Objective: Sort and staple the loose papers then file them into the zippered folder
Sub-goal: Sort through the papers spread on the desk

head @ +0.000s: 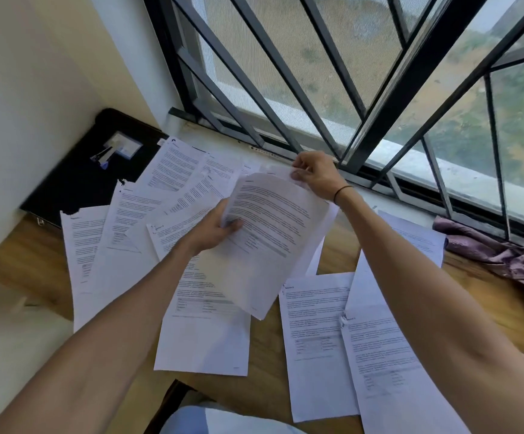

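A barred window [364, 73] with dark metal grilles fills the far side, and everything else lies on the wooden table [263, 364] below its sill. A spread of loose printed papers [204, 333] covers most of the tabletop, overlapping one another from the sill edge down toward the person. To the left of the window, against the cream wall, lies the black zippered folder [79, 180], flat, with some papers overlapping its near and right edges; a small clear pocket holding a card shows on its cover. At the window's lower right corner a crumpled purple cloth [504, 258] rests on the table. Just below the sill, above the spread, both hands hold up a bent sheaf of printed pages [270, 233], which hides part of the papers beneath. The left hand [213, 230] grips its left edge, thumb on the printed face. The right hand [313, 175] pinches its top corner. A thin black band circles the right wrist.
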Motion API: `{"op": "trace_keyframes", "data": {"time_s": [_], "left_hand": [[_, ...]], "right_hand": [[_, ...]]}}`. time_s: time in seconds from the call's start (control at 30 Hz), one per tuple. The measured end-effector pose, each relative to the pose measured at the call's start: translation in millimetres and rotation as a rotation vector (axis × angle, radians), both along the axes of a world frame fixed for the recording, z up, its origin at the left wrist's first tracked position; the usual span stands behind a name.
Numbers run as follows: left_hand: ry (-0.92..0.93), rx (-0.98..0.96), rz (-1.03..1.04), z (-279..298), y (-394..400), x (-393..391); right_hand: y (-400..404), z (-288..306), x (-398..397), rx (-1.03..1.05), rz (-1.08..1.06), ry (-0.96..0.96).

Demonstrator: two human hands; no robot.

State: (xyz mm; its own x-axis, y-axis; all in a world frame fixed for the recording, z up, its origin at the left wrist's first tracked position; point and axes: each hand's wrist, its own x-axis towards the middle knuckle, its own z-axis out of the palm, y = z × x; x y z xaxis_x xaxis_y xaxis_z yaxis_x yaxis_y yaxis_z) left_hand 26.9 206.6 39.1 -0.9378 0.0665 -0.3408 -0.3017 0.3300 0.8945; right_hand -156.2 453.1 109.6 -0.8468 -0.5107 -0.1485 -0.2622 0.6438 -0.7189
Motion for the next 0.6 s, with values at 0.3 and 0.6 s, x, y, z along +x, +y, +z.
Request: {"op": "trace_keyframes", "data": {"time_s": [0.3,0.6], "left_hand": [[0.041,0.103,0.142,19.9,22.8,-17.2],[0.136,0.172,0.405,24.7,21.7,-21.5]], "right_hand": [[-16.8,58.4,-3.2,0.007,0.141,0.138],[42.9,33.7,26.0,-0.484,-0.278,-0.178]]}}
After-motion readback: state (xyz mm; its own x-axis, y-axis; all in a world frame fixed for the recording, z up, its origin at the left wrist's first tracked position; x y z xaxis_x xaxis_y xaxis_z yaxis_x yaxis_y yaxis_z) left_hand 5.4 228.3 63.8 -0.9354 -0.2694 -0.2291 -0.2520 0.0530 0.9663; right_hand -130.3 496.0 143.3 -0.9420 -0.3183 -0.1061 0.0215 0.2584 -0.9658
